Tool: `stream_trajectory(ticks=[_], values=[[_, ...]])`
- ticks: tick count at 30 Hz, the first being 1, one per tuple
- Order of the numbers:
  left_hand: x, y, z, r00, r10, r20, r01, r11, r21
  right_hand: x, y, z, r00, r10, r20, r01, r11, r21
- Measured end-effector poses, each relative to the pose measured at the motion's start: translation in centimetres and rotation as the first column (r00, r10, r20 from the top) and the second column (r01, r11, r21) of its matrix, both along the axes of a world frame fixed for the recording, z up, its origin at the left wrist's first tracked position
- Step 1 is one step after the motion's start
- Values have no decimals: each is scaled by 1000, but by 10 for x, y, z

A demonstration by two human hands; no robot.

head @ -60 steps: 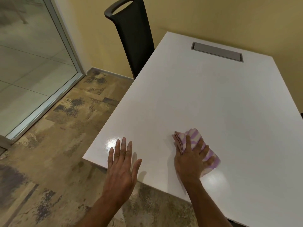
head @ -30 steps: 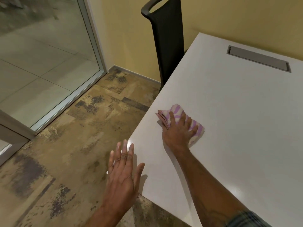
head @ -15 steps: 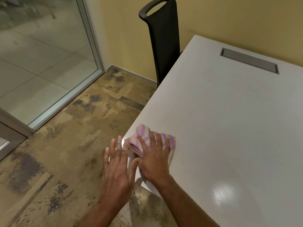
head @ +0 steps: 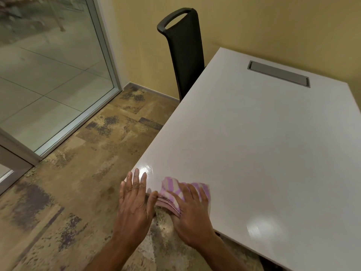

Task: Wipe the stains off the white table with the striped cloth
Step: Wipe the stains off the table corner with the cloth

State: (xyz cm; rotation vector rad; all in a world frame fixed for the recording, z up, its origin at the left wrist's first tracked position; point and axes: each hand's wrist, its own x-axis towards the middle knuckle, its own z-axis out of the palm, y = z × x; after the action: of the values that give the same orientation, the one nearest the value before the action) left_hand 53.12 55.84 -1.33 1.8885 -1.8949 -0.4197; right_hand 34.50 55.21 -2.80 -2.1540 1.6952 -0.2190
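Purple striped cloth (head: 172,189) at white table (head: 254,153) corner, right hand (head: 192,216) flat on it, left hand (head: 134,206) fingers spread wide.

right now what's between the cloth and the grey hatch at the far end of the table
Only bare white table lies between the cloth and the grey hatch in the head view; nothing stands on that stretch.

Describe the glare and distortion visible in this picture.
Head view: two glare patches on the white table, one beyond the left hand, one right of the right hand; the wide-angle lens makes the glass-wall frame and black chair lean.
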Motion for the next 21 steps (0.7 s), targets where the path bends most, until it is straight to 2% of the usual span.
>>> stream_trajectory(ticks=[5,7,9,11,12,15,21], values=[[-9,12,1,998,-52,38,51,998,25,-30,19,27,986,-138,93,135,990,38],[-13,17,2,997,-71,43,69,997,43,-47,25,39,944,-267,194,244,960,138],[-17,22,5,994,-102,49,100,993,56,-64,30,51,837,-450,312,343,875,343],[-21,25,8,989,-138,55,134,988,73,-77,38,63,646,-621,444,378,765,521],[-23,25,9,987,-154,54,150,986,78,-82,42,67,556,-670,491,402,734,547],[-26,27,13,977,-201,77,195,978,76,-91,57,78,384,-712,588,489,697,525],[-32,33,21,961,-270,61,267,962,64,-100,90,94,247,-684,686,602,663,445]])
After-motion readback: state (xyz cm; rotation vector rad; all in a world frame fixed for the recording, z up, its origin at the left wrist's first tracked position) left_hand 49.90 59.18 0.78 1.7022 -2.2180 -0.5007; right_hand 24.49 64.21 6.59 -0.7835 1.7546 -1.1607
